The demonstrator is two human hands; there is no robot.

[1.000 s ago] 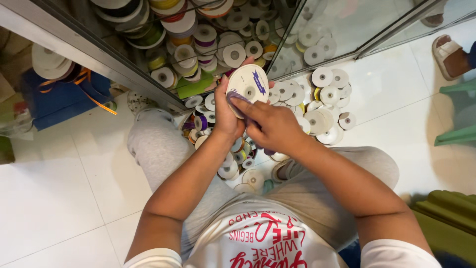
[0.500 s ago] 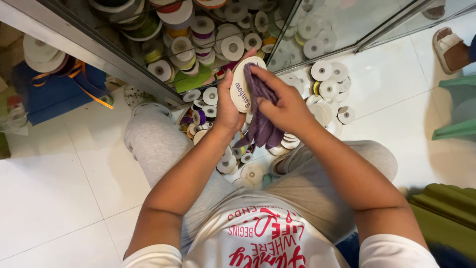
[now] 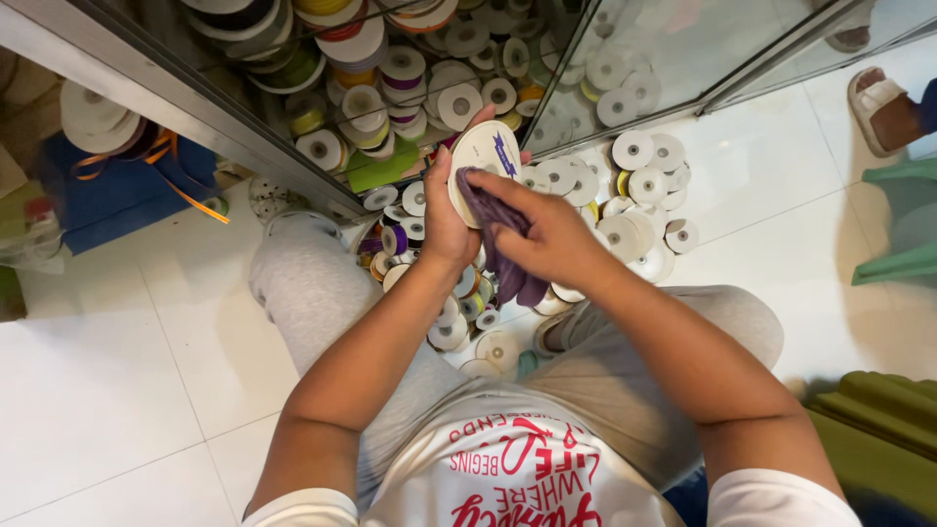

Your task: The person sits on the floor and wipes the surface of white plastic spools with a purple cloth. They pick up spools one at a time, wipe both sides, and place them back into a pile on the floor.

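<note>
While the left hand (image 3: 444, 220) grasps a round white cardboard ribbon spool (image 3: 485, 156) (tilted upright), the right hand (image 3: 551, 234) clenches a crumpled purple cloth (image 3: 503, 259) against it.

Single view, head-mounted, looking almost straight down over the wearer's own chest and bent knees onto a white tiled floor (image 3: 117, 390). Close range: both forearms run up from the bottom edge to frame centre. Top of frame tilts forward into a glass-fronted cabinet (image 3: 683, 49). No second view, so nothing overlaps.
</note>
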